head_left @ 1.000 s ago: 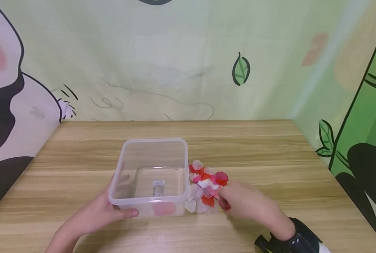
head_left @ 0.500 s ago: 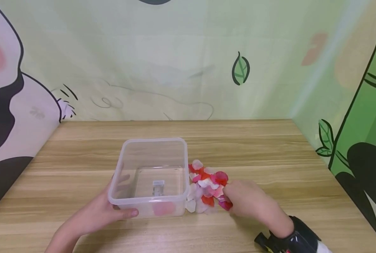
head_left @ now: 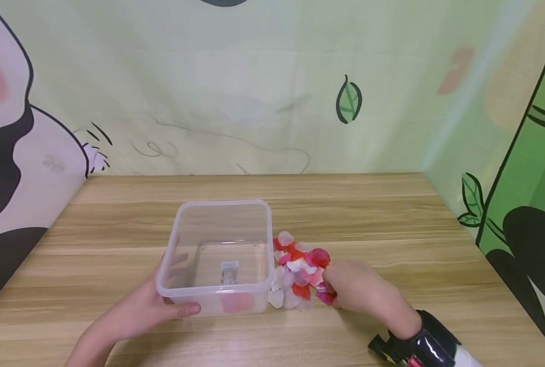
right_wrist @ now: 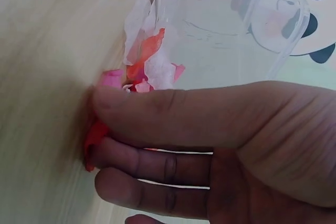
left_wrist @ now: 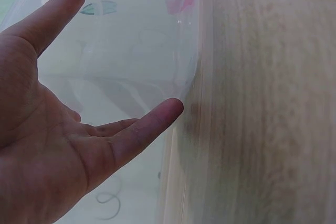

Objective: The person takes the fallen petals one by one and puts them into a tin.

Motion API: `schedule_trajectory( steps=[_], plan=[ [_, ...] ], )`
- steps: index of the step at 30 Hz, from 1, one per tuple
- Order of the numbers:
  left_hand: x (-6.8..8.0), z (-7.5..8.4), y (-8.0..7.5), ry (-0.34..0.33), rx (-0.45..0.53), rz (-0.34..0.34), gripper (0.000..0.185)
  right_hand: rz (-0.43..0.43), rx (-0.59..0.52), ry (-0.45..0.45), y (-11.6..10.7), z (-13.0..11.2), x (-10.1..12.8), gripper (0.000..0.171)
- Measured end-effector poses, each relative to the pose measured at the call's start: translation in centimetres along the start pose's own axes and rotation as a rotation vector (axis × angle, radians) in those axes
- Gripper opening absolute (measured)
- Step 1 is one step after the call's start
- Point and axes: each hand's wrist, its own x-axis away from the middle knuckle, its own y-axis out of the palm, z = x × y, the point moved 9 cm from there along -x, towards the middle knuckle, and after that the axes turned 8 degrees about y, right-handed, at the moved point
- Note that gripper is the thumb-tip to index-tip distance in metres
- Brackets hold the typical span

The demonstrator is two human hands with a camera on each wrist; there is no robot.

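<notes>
My left hand [head_left: 151,306] rests against the near left corner of a clear plastic box [head_left: 215,290]. Its thumb lies along the front wall and its straight fingers spread along the left side, as the left wrist view also shows. A pink patch [head_left: 237,303] shows through the front wall. Right of the box lies a loose pile of red, pink and white petals [head_left: 300,267]. At the pile's right edge, my right hand [head_left: 361,288] pinches a red petal [right_wrist: 94,139] between thumb and index finger, low over the table in the right wrist view.
The wooden table [head_left: 369,204] runs back to a green wall cloth [head_left: 254,92] printed with leaves and cartoon figures. A black strap [head_left: 430,339] with a camera sits on the right wrist.
My right hand has shifted slightly to the right, and the dark pink petals by its fingertips have come a little further right. My left hand and the box stay put.
</notes>
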Motion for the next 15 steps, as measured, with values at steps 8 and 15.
schedule_trajectory(
  steps=[8,15],
  plan=[
    [0.12,-0.12,0.00,-0.015,-0.028,0.008,0.127,0.031,-0.001,0.014,-0.27,0.34,-0.21,0.029],
    [-0.09,-0.31,0.21,0.004,0.061,-0.007,0.130,0.025,-0.063,0.043,-0.92,0.83,-0.10,0.029]
  ],
)
